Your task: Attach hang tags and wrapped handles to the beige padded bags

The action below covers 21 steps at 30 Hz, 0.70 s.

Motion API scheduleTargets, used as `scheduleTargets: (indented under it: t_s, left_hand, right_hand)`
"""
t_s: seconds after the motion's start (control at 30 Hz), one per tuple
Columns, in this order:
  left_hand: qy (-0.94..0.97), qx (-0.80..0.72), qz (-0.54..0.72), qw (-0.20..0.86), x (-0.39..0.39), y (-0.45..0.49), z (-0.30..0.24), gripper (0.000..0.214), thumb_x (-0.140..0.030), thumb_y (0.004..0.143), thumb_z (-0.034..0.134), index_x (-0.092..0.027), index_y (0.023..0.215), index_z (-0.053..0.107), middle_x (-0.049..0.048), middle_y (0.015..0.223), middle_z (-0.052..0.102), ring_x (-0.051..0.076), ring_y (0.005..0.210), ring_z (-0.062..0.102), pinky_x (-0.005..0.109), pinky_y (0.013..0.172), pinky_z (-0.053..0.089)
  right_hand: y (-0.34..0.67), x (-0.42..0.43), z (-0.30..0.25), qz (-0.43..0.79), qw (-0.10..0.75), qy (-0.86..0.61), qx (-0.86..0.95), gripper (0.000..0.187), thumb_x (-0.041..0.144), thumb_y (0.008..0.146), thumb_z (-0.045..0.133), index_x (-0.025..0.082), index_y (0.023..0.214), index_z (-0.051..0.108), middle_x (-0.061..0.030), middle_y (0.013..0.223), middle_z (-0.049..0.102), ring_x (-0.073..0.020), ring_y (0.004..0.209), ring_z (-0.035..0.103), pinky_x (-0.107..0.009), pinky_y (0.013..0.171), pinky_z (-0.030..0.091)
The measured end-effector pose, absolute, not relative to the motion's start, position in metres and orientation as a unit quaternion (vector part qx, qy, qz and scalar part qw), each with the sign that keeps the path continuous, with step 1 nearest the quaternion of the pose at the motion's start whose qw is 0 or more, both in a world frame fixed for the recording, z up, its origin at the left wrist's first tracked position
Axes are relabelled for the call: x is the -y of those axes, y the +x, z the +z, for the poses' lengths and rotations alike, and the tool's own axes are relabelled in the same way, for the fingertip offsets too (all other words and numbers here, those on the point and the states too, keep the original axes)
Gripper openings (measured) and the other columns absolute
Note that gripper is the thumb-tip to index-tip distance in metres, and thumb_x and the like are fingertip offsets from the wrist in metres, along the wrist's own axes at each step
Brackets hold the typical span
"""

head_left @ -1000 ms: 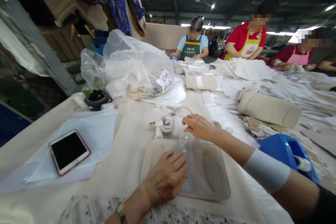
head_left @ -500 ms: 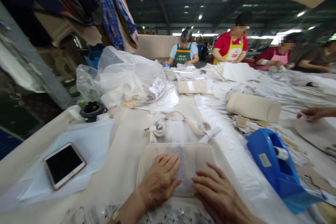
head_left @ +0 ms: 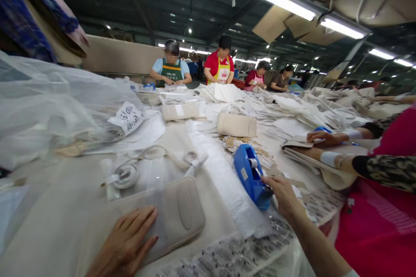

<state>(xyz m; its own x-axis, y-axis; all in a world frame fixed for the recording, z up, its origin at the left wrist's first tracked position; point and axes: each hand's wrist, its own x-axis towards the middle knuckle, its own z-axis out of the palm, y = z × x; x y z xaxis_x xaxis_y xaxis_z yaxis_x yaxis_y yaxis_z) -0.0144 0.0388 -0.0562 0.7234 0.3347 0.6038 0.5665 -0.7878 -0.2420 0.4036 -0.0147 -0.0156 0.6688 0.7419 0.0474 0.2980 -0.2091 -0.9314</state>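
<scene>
A beige bag [head_left: 185,203] with rounded corners lies flat in front of me, with a clear plastic strip [head_left: 156,186] across its middle. My left hand [head_left: 128,240] rests on the bag's left part, fingers stretched over the strip's edge. Above the bag lie its strap [head_left: 162,149] and wrapped coils [head_left: 126,176]. Over to the right, my right hand [head_left: 282,192] has its fingers drawn together at the front end of a blue tape dispenser [head_left: 248,171]. Any tape between the fingertips is too small to make out, and the thumb is largely hidden.
A long stack of clear plastic sleeves [head_left: 221,177] runs between bag and dispenser. Another beige bag [head_left: 237,125] lies beyond, near cardboard scraps. At right, a co-worker's hands [head_left: 320,138] handle beige pieces. Large plastic bags [head_left: 65,99] fill the left; several people work across the table.
The view has swung right. My right hand has left the bag and moved right to the tape dispenser. My left hand stays on the bag, which now appears tilted.
</scene>
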Motion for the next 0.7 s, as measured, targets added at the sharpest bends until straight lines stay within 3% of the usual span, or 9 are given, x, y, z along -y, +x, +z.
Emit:
scheduleTargets:
  t_s: [0.27,0.47,0.57,0.7]
  left_hand:
    - [-0.908,0.232,-0.274,0.217,-0.042,-0.017,-0.056,0.039,-0.036,0.083,0.053,-0.017,0.117,0.056,0.0066,0.108,0.067,0.02,0.096,0.06,0.028,0.08,0.044]
    - [-0.912,0.238,-0.254,0.219,-0.045,-0.022,-0.063,0.04,-0.035,0.083,0.054,-0.016,0.119,0.055,0.0078,0.111,0.066,0.021,0.098,0.06,0.029,0.081,0.045]
    - [-0.91,0.256,-0.256,0.201,-0.038,-0.017,-0.056,0.035,-0.033,0.086,0.051,-0.015,0.117,0.056,0.0082,0.11,0.066,0.02,0.097,0.059,0.03,0.082,0.045]
    - [-0.916,0.293,-0.235,0.143,-0.027,-0.011,-0.049,0.033,-0.027,0.09,0.044,-0.01,0.117,0.054,0.0123,0.114,0.063,0.023,0.104,0.056,0.036,0.086,0.045]
  right_hand:
    - [0.383,0.076,-0.023,0.19,0.646,-0.682,0.285,0.03,0.05,0.057,0.07,0.021,0.061,0.065,-0.0018,0.078,0.063,-0.0202,0.08,0.055,-0.029,0.072,0.043]
    - [0.368,0.091,-0.055,0.318,0.627,-0.68,0.21,0.042,0.059,0.053,0.072,0.019,0.064,0.063,0.0008,0.058,0.058,-0.0144,0.054,0.05,-0.025,0.049,0.039]
    - [0.384,0.086,-0.059,0.324,0.592,-0.704,0.22,0.045,0.061,0.05,0.072,0.02,0.065,0.061,0.0034,0.05,0.052,-0.0123,0.045,0.044,-0.025,0.043,0.035]
    - [0.427,0.093,-0.075,0.303,0.43,-0.792,0.309,0.043,0.06,0.046,0.071,0.022,0.066,0.068,-0.0032,0.056,0.063,-0.0214,0.054,0.058,-0.032,0.049,0.045]
